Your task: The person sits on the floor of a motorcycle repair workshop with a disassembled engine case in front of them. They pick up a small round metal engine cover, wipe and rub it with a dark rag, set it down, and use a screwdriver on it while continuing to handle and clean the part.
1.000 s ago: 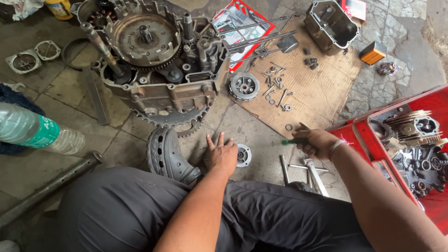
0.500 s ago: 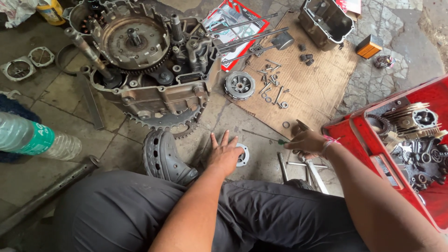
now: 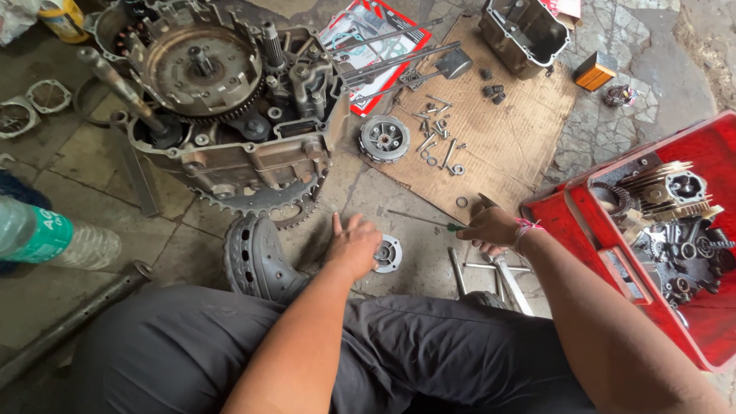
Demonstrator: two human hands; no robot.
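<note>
Your left hand lies flat on the stone floor, grip open, fingers spread, touching the small round metal hub. Bare floor lies ahead. Your right hand has its grip closed on a slim green-handled screwdriver, near the red plastic crate.

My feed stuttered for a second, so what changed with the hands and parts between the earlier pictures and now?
Little changed. The left hand stays spread on the floor beside the small round silver metal disc part. The right hand keeps its grip on the thin green-handled screwdriver, tip pointing left. The large grey open engine case and red plastic tray have not moved; only the camera view shifted.
</note>
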